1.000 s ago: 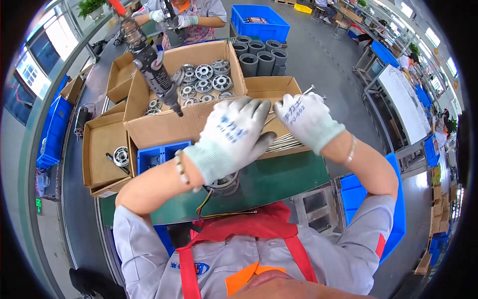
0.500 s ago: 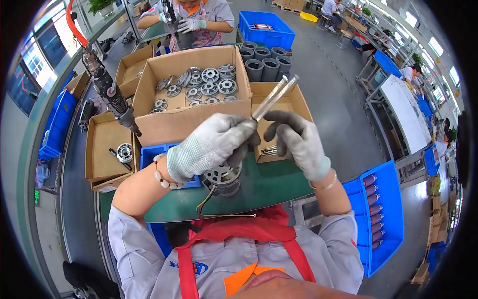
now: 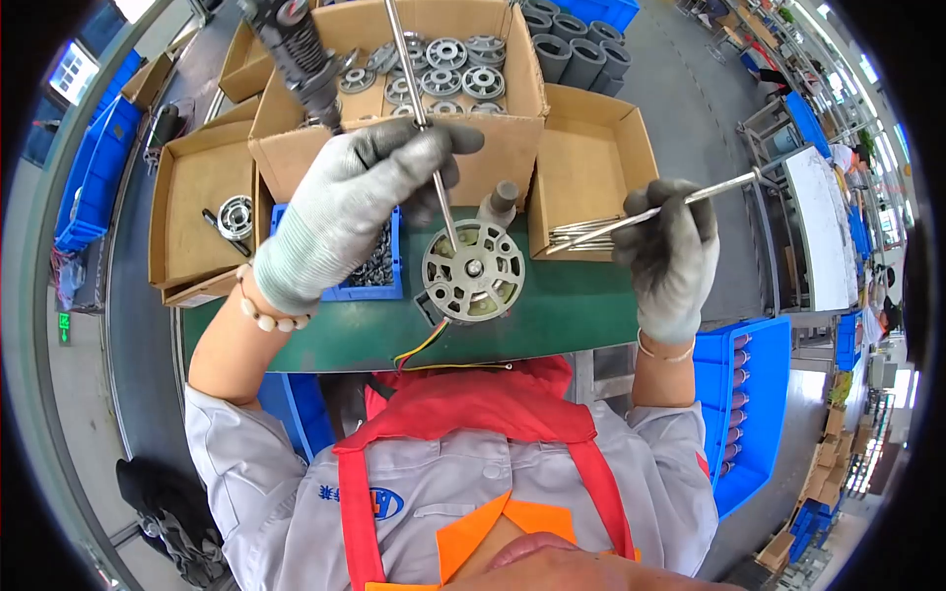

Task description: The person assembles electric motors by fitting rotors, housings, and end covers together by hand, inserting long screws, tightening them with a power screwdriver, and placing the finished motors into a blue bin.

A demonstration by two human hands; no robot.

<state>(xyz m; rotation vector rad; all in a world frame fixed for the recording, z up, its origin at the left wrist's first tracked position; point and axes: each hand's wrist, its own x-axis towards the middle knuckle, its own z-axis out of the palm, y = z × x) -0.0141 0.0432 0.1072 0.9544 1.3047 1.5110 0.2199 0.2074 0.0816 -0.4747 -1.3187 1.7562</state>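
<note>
My left hand (image 3: 360, 192), in a white glove with grey fingertips, is closed on a long metal rod (image 3: 402, 49). The rod's lower end meets the top of a round silver motor housing (image 3: 473, 271), which stands on the green mat (image 3: 552, 315) with coloured wires at its lower left. Off to the right, my right hand (image 3: 675, 251), gloved alike, pinches a second long rod (image 3: 724, 186) that slants up to the right. Below that rod's lower end, several similar rods (image 3: 581, 234) lie in an open cardboard box (image 3: 591, 128).
A power tool (image 3: 301, 59) hangs at upper left, before a carton (image 3: 527, 59) of metal discs. Blue bins of screws (image 3: 372, 271) stand behind the motor. Grey cylinders (image 3: 586, 61) are at the back; a blue crate (image 3: 759, 394) of dark red parts is at right.
The two rods, together in my left hand before, are now apart, one in each hand. My left hand's rod has come down onto the motor. My right hand has moved right.
</note>
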